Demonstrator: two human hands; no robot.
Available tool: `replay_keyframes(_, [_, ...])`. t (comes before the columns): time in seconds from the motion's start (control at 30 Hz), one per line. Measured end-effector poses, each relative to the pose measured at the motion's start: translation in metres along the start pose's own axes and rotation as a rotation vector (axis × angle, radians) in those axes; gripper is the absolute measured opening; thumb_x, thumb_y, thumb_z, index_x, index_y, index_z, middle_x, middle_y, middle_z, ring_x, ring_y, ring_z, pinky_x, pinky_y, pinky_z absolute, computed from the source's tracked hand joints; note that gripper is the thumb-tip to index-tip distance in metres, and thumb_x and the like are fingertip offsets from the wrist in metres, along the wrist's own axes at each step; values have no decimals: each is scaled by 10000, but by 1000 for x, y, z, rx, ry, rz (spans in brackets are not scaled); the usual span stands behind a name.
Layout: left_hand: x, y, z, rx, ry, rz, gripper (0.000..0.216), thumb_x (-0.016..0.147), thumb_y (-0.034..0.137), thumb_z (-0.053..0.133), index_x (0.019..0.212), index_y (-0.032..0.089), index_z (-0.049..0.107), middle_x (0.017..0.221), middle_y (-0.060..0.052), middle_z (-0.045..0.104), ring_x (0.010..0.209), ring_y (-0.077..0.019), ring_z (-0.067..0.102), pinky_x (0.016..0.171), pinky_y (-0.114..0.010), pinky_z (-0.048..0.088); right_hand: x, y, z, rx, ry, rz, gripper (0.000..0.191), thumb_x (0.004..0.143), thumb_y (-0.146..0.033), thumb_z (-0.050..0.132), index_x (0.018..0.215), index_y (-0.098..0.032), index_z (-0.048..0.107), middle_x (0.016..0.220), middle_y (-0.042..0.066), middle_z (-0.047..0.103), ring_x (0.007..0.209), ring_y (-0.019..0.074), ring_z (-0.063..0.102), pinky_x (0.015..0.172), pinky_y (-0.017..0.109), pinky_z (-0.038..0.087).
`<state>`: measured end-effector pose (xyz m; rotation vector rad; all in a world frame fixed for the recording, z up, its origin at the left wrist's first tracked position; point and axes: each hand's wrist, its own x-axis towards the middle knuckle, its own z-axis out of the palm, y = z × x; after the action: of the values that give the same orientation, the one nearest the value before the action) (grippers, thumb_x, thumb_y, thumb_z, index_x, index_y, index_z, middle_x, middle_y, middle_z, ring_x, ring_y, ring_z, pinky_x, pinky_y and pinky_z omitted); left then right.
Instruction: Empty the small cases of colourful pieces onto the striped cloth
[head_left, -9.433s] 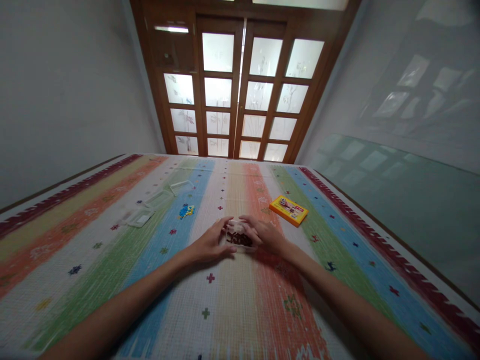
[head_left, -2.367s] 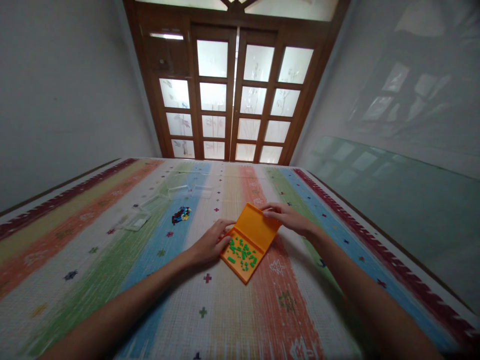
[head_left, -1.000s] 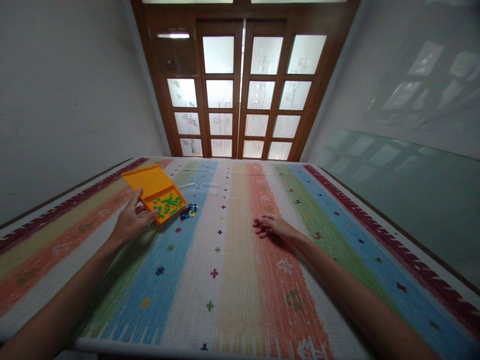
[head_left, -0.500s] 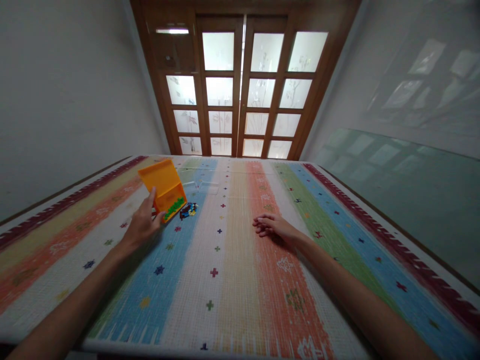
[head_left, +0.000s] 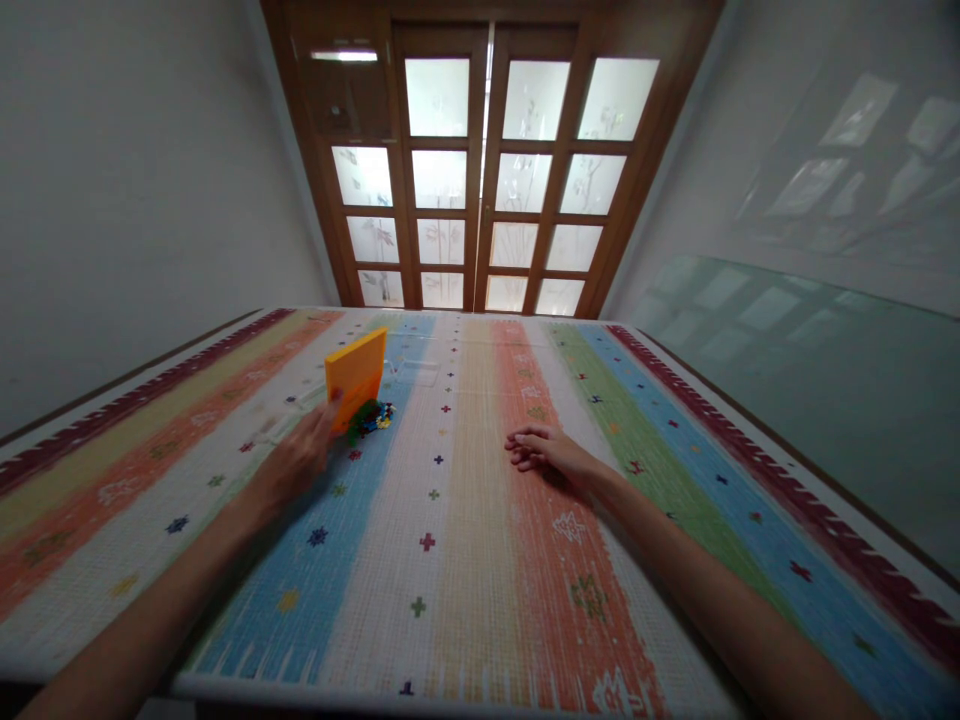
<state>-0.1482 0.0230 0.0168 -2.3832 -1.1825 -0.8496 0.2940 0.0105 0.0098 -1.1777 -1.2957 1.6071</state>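
The left hand [head_left: 300, 462] grips an orange plastic case [head_left: 355, 376] by its near lower edge, fingers closed on it, and holds it tipped steeply up on that edge so its broad face stands almost upright just beyond the fingertips. Small green pieces [head_left: 361, 414] show at the case's lower lip, right at the hand's far side, touching a little heap of dark and blue pieces [head_left: 377, 415] that lies on the striped mat [head_left: 465, 520] immediately to the right of the case. Whether the green pieces are inside the case or already on the mat cannot be told. Past the case, further from the left hand, faint clear plastic lids [head_left: 417, 368] lie flat on the mat. The right hand [head_left: 541, 450] rests palm down on the mat, well to the right of the left hand, its fingers loosely together and pointing left, holding nothing.
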Motion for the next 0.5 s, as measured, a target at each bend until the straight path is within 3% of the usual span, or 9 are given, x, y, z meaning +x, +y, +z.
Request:
replay_keyframes(0.23, [1,1,-12,91,-51,89,612,964,75,353,1567,145,273,1352,-190,623,1184,-310,656,980,-483,580,0,1,0,8,-2,8,226,810,-341,767,894,-153,673,931,95,686,766,143,653,713,275,563])
replay_keyframes(0.5, [4,-1,-30,123,-53,221,507,972,80,323,1447,183,467,1268,-161,668,1137,-276,676,922,-403,600,-4,-5,4,3,23,28,192,811,-320,758,886,-157,689,902,85,686,762,140,649,716,265,567])
